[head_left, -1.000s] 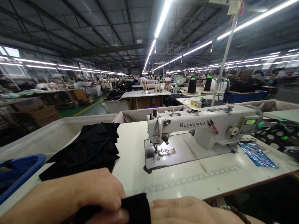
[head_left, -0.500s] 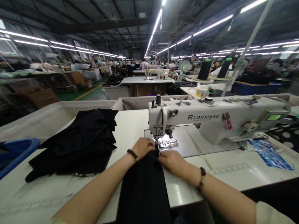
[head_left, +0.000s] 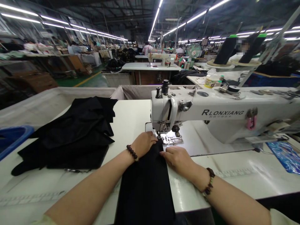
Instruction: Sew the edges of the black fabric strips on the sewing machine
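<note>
A long black fabric piece (head_left: 145,190) runs from the near table edge up to the needle area of a white sewing machine (head_left: 187,107). My left hand (head_left: 143,144) lies at its upper left edge, fingers closed and pressed onto the cloth close beside the presser foot (head_left: 159,136). At the right edge, a little nearer to me, my right hand (head_left: 177,158) pinches the fabric between thumb and curled fingers. The cloth's far end is at the foot, where the lamp lights the metal plate and guide (head_left: 173,139). My left fingertips are partly hidden by the hand.
A heap of black fabric pieces (head_left: 77,134) lies on the table at left, beside a blue bin (head_left: 14,137). Pink-handled snippers (head_left: 251,118) hang on the machine. A blue plastic packet (head_left: 284,156) lies at right. Thread cones (head_left: 226,50) stand behind.
The camera view has shifted, so the machine looks larger and nearer. Both hands stay at the fabric's edges by the presser foot, with only slight movement.
</note>
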